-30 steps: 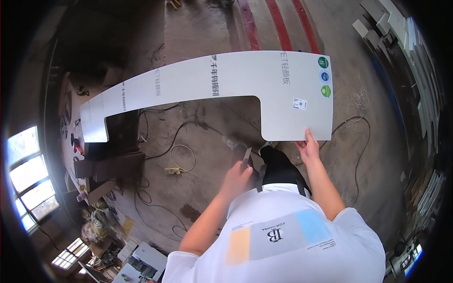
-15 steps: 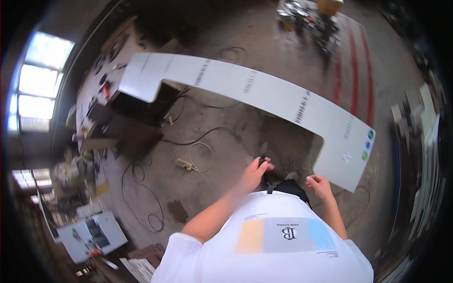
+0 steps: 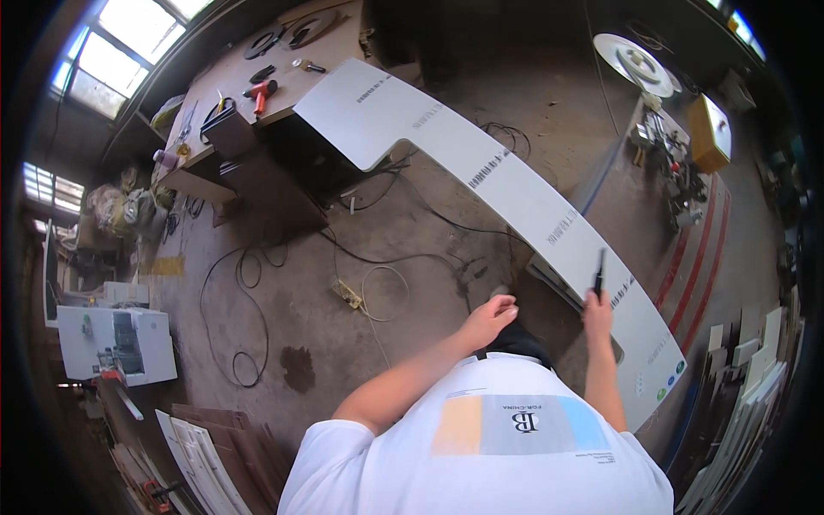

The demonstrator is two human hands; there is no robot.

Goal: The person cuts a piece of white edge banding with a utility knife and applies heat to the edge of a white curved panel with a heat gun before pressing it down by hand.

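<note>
A dark-handled knife [image 3: 600, 276] points upward in my right hand [image 3: 598, 316], which is closed round its handle. Behind the knife lies the long white panel [image 3: 527, 199], with a rectangular cut-out along its near side. Its far left end rests at the workbench. Printed marks run along its face, and small round coloured stickers sit near its right end. My left hand [image 3: 491, 321] is in front of my waist, its fingers loosely curled together with nothing visible in them. It is apart from the panel.
A red power tool [image 3: 260, 93] and other tools lie on the workbench [image 3: 333, 33]. Black cables [image 3: 249, 257] and a yellowish power strip [image 3: 347, 294] lie on the floor. White boards [image 3: 745, 403] lean at the right. A machine with a yellow box [image 3: 707, 133] stands beyond the panel.
The knife has passed from my left hand to my right, which has moved up and in front of the panel. The view has turned to the right.
</note>
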